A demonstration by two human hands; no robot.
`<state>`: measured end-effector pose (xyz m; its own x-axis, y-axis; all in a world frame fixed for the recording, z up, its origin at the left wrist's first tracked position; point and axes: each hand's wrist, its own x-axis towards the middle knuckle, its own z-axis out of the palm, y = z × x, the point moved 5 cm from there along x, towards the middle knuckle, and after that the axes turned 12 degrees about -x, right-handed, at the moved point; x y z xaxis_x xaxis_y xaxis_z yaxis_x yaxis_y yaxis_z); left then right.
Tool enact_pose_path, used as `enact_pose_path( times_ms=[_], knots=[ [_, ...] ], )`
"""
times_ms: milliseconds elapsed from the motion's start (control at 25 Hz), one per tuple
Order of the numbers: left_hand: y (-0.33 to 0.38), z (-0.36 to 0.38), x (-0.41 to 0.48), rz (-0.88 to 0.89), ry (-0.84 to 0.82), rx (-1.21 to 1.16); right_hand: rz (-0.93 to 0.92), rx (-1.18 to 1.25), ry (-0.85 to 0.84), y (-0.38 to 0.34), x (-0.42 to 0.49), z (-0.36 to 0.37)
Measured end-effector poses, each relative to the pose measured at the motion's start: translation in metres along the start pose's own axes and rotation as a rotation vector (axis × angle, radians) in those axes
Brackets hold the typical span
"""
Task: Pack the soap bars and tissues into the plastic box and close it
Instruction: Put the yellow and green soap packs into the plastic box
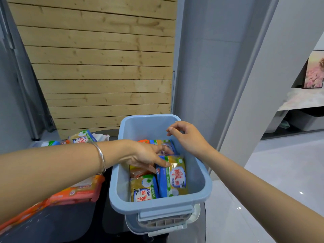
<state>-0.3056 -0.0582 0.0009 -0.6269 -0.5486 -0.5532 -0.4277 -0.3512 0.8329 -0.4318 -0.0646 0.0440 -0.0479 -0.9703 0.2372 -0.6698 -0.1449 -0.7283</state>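
A light blue plastic box [115, 193] stands open on a dark table, with several wrapped soap bars inside. My left hand [145, 156] reaches into the box and pinches the top edge of an upright soap bar [172, 178] in a blue and yellow wrapper. Another soap bar [143, 190] lies beside it at the near left of the box. My right hand [185, 135] hovers over the box's right rim, fingers loosely curled, holding nothing. More soap bars [82, 136] and orange tissue packs [80, 192] lie on the table to the left.
A white lid [168, 225] lies under the box at its near end. A wooden slat panel [105, 67] stands behind the table. A grey column [210, 76] rises to the right, with pale floor beyond it.
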Motion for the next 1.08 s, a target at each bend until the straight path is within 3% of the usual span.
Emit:
enact_pose_path(
  times_ms=[160, 280, 360, 480, 680, 920, 1080],
  knots=[
    [-0.016, 0.016, -0.002, -0.069, -0.048, 0.539, 0.0, -0.01, -0.003, 0.0, -0.001, 0.001],
    [-0.015, 0.015, -0.003, -0.002, -0.048, 1.042, -0.001, -0.027, 0.001, 0.001, -0.001, 0.003],
    [-0.012, 0.019, -0.008, 0.078, -0.064, 1.149, -0.001, -0.032, 0.003, 0.001, -0.002, 0.003],
    [-0.007, 0.02, -0.018, 0.222, -0.069, 1.163, 0.008, -0.034, 0.004, 0.003, -0.001, 0.004],
    [-0.016, 0.013, -0.024, 0.008, -0.086, 1.238, 0.011, -0.06, -0.018, -0.003, -0.003, 0.001],
    [0.027, -0.032, -0.101, 0.46, 0.318, 0.882, -0.008, -0.095, -0.012, -0.03, -0.013, -0.005],
    [0.004, -0.113, -0.173, 0.498, 0.563, 0.613, -0.08, 0.013, -0.051, -0.091, -0.017, 0.014]
  ],
)
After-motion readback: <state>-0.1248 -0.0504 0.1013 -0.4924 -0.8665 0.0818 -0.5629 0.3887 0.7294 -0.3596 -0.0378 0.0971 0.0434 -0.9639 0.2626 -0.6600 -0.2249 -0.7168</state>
